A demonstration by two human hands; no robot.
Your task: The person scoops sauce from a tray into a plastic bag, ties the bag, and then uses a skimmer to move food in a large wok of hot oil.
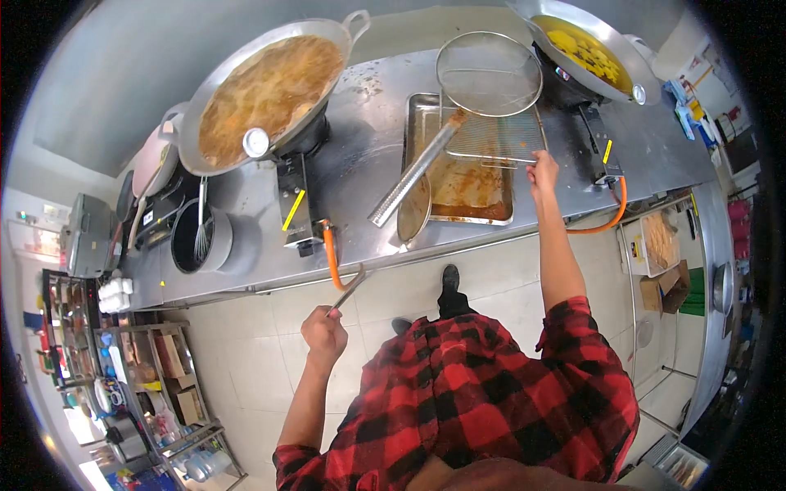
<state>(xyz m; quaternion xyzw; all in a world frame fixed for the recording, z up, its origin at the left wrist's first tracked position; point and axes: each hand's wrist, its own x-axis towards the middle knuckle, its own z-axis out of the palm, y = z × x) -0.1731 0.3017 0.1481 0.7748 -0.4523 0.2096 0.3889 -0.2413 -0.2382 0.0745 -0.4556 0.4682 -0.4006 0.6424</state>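
Observation:
My right hand (543, 172) grips the near right corner of a wire cooling rack (494, 136), which lies over a stained metal tray (410, 132). A large round mesh skimmer (491, 58) rests across the rack's far side. Its long metal handle (412, 172) slants towards me over the tray's left edge. Partly under that handle sits an oval, light-coloured utensil head (412, 215), its kind unclear. In front of the counter, my left hand (323, 334) is closed around a slim metal utensil (349, 289) with a curved tip, perhaps tongs.
A wok of bubbling brown oil (270, 92) stands on a gas burner (295, 202) at left. Yellow pieces float in another wok (583, 52) at right. Orange gas hoses (331, 258) hang near the counter's front edge. A pot (215, 239) holds a whisk (201, 239).

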